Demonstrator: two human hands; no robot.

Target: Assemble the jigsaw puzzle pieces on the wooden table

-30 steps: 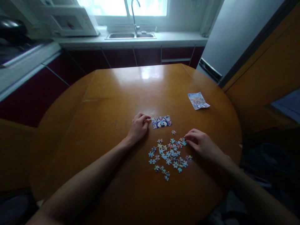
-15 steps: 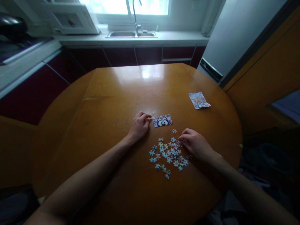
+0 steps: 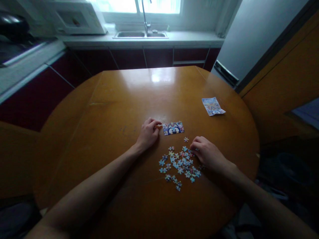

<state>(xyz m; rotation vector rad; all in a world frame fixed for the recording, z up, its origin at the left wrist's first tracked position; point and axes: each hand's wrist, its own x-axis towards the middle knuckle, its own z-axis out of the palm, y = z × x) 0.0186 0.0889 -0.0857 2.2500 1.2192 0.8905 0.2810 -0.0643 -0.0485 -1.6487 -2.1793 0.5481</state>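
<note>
A small assembled strip of jigsaw lies on the round wooden table. My left hand rests just left of it, fingers curled, with its fingertips pinched at the strip's left end; what they hold is too small to make out. A scatter of several loose puzzle pieces lies below the strip. At the scatter's right edge my right hand lies with fingers curled down onto the pieces. One single piece sits apart between the strip and my right hand.
A printed picture card lies near the table's right edge. Behind the table runs a counter with a sink and tap under a window and a microwave at left. A grey fridge stands at right.
My right hand slid left onto the loose pieces and curled its fingers there. My left hand stayed at the strip's left end. The view shifted slightly.
</note>
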